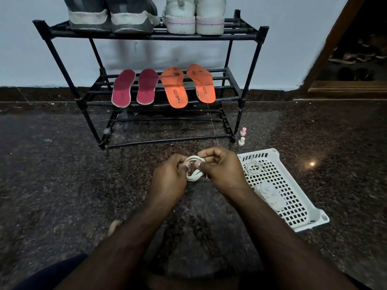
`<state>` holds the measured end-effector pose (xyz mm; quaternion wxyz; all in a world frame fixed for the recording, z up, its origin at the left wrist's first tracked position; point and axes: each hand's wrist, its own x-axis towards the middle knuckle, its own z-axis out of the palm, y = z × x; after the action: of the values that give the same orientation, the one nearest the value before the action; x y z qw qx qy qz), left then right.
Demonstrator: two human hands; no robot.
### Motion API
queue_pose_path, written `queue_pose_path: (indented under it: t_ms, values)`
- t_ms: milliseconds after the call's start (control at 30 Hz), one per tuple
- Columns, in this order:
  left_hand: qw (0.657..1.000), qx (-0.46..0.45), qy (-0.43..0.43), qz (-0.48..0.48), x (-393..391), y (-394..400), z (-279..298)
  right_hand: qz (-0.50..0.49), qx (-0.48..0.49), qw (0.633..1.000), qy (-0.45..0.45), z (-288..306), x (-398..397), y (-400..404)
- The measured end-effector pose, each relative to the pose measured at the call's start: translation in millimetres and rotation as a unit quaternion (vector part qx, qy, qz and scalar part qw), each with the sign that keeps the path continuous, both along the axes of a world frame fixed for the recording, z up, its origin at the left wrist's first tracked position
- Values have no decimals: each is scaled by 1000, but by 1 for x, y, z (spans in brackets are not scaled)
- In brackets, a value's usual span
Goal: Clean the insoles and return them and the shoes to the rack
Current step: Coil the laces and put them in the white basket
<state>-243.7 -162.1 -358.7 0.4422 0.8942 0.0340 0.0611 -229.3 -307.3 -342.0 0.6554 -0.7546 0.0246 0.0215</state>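
While both hands work at centre frame above the dark speckled stone floor (62, 164), the left hand (169, 176) and right hand (219, 170) each pinch a coiled white lace (193, 169), fingers curled on it. At 12 o'clock a black rack (146, 36) stands against a pale wall (25, 49). Its middle shelf carries maroon insoles (134, 87) and orange insoles (188, 85); its top carries grey shoes (111, 15) and white shoes (193, 17). At 3 o'clock a white basket (301, 206) lies on the floor.
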Motion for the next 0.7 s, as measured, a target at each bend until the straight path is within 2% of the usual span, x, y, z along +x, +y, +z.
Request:
queue_pose_path:
  t_ms: [100, 300, 533, 700]
  values:
    - [997, -46, 26, -53, 1, 4, -2, 14, -49, 999, -17, -1, 2, -4]
    - [989, -85, 15, -124, 5, 10, -3, 58, -111, 991, -39, -7, 6, -5]
    - [962, -223, 79, -137, 2, 7, 2, 58, -150, 986, -41, -6, 8, -8]
    - [964, -230, 94, -95, 2, 1, -5, 62, -186, 978, -64, -3, 6, -8]
